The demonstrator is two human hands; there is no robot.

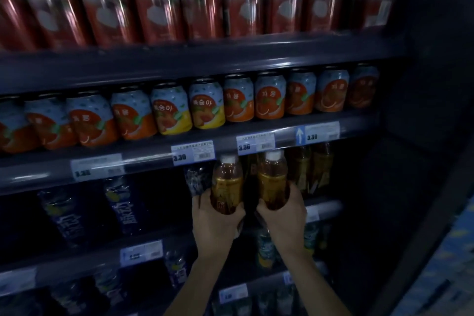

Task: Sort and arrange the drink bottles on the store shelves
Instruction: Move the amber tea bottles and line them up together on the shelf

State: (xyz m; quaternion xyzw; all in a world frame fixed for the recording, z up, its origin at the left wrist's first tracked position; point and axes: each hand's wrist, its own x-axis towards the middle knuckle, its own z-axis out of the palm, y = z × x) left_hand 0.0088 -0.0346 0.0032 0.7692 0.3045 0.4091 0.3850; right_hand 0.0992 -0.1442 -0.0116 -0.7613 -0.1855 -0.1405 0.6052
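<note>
Head view showed the left hand gripping the left bottle and the right hand gripping the right bottle, under the shelf edge, blue bottles beside.

Two upright white-capped amber tea bottles side by side

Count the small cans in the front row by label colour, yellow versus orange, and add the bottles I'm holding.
Yellow-label cans: 2
Orange-label cans: 9, one of them cut off at the left edge
Amber bottles: 2, one gripped in the left hand, one in the right hand
Total: 13
</note>
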